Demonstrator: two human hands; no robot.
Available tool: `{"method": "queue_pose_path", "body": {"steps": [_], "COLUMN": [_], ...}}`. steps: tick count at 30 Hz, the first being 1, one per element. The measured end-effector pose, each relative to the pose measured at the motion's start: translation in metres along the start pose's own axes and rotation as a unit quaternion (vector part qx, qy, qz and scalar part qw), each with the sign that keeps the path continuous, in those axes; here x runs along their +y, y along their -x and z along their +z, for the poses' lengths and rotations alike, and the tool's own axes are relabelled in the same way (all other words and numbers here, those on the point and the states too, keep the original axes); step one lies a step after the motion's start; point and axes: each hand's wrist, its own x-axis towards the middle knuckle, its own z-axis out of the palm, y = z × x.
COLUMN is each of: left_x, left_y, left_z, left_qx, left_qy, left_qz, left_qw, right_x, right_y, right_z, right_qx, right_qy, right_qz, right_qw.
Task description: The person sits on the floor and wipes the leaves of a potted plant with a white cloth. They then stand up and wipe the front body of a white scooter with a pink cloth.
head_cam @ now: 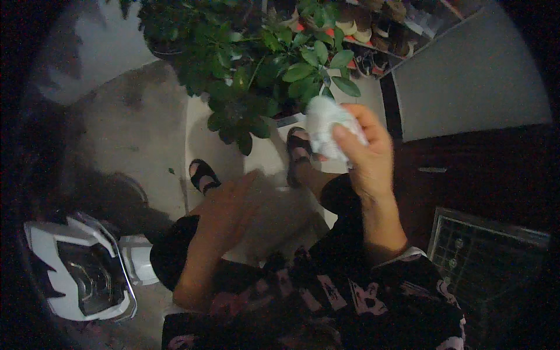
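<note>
A crumpled white tissue or thin cloth (330,127) is pinched between the thumb and fingers of my right hand (372,144). Held up this way, it comes close to the leaves of a green umbrella plant (302,72). The plant's leafy stems hang down in front of me, and its pot is mostly hidden by leaves. My left hand (227,205) is blurred and in shade over the space between my knees. Its fingers stretch forward, and I see nothing in them.
Shoes (358,33) fill a rack beyond the plant. To my right stands a dark cabinet with a metal handle (432,169), and nearer, a framed glass panel (463,253). A white-framed object with a dark centre (94,273) is at lower left. A leaf (171,171) lies on the floor.
</note>
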Motion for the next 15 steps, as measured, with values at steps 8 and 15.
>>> {"method": "queue_pose_path", "body": {"steps": [8,15], "left_x": [0.014,-0.002], "left_y": [-0.028,-0.035], "left_z": [0.016,0.059], "left_qx": [0.004,0.135], "left_qy": [0.457,0.268], "left_qz": [0.007,0.124], "left_qw": [0.889,0.946], "right_x": [0.06,0.065], "right_y": [0.036,0.06], "right_z": [0.034,-0.011], "right_qx": [-0.125,-0.155], "right_qy": [0.216,0.196], "right_qz": [-0.075,0.045], "right_qw": [0.965,0.967]}}
